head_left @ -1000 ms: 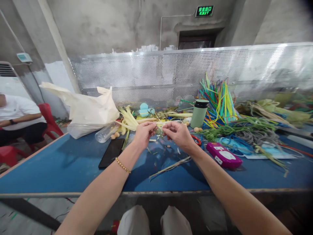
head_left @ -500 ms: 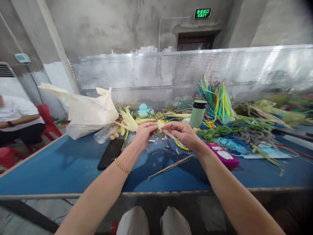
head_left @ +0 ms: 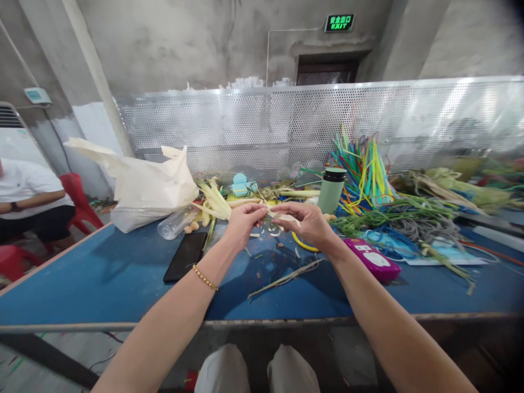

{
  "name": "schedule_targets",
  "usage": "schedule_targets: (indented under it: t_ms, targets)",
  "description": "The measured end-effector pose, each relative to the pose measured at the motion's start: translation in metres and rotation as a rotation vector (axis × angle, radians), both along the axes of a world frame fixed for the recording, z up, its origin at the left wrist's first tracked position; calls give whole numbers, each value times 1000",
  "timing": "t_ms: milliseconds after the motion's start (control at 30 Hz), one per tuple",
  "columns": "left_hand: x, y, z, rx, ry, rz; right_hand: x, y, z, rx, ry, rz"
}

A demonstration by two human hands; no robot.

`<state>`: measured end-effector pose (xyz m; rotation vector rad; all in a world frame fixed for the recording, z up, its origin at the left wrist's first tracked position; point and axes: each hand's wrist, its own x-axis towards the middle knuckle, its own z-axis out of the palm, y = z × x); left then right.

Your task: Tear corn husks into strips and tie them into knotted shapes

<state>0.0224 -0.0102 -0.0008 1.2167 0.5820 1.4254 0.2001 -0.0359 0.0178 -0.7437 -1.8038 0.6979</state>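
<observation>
Shows moderate, diffuse indoor light. Carries pale glare streaks at right on the silver perforated metal panel (head_left: pixel 295 125). Glows green at the rectangular lit exit sign (head_left: pixel 339 23). Casts soft-edged shadows on the flat blue tabletop (head_left: pixel 102 284); darkens beneath it. Falls to black at upper right corner. Stretches at lower edges, wide-angle. Blurs toward far right. Renders the thin pale strip (head_left: pixel 289 218) softly.

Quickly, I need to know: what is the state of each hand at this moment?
Left hand: closed, pinching a pale fibrous piece.
Right hand: half closed at a pale strip; whether it grips cannot be told.
</observation>
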Motion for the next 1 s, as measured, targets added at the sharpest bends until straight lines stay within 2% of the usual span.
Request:
schedule_targets:
  t_ms: [167,333,433,600,767,833,1000]
  targets:
    - [0,-2,2,-37,-23,-32,1,2,0,161,-65,-112]
    - [0,-4,5,-42,-40,-62,3,5,-2,226,-72,-189]
    - [-1,-4,5,-47,1,-52,4,8,-3,324,-72,-166]
    - [0,-6,6,-53,11,-71,3,12,-5,515,-90,-42]
    - [1,-9,7,-87,-35,-48,-2,7,-6,601,-68,-28]
    - [1,-9,8,-84,-44,-39,-4,6,-6,592,-59,-83]
    - [0,-8,9,-70,-47,-54,-5,10,-11,485,5,-328]
